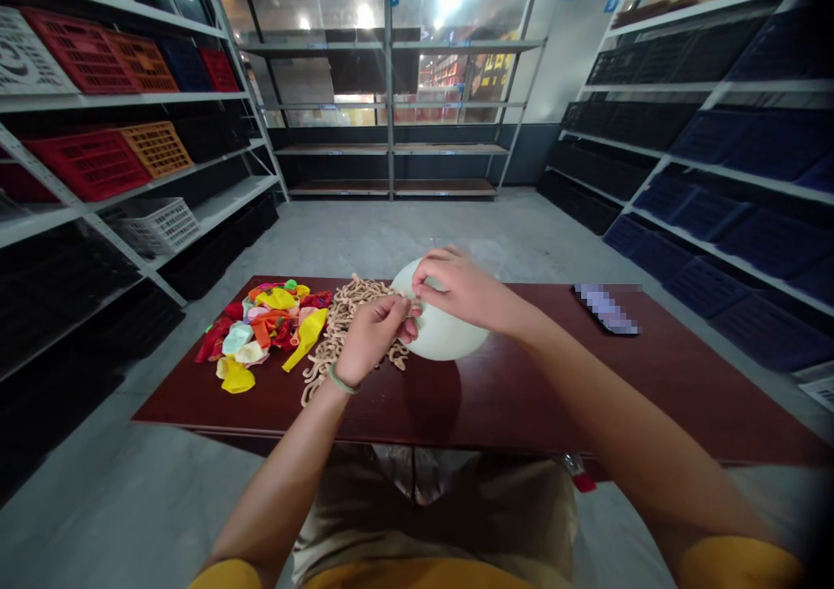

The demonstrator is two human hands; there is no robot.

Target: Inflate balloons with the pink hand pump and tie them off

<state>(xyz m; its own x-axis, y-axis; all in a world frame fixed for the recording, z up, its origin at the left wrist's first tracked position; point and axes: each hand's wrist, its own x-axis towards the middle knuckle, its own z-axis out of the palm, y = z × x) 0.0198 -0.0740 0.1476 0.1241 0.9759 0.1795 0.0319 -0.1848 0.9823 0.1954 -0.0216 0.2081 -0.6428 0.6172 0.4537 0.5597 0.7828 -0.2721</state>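
Observation:
A round, blown-up pale green balloon (451,333) is held just above the dark red table. My left hand (378,333) is closed, its thumb and fingers pinched at the balloon's neck on the left side. Over the same spot curls my right hand (460,285), closed with its fingertips pressed together; what lies between them is too small to make out. Beside and under my left hand spreads a heap of beige, curled string-like pieces (348,315). Farther left is a pile of limp balloons (274,324) in yellow, red, orange, white and pale blue.
A phone (605,309) with a blurred screen lies on the right of the table (527,398). Racks with red and orange crates (91,162) stand left, and racks of dark blue bins (736,215) right. A metal shelf (449,148) spans the back.

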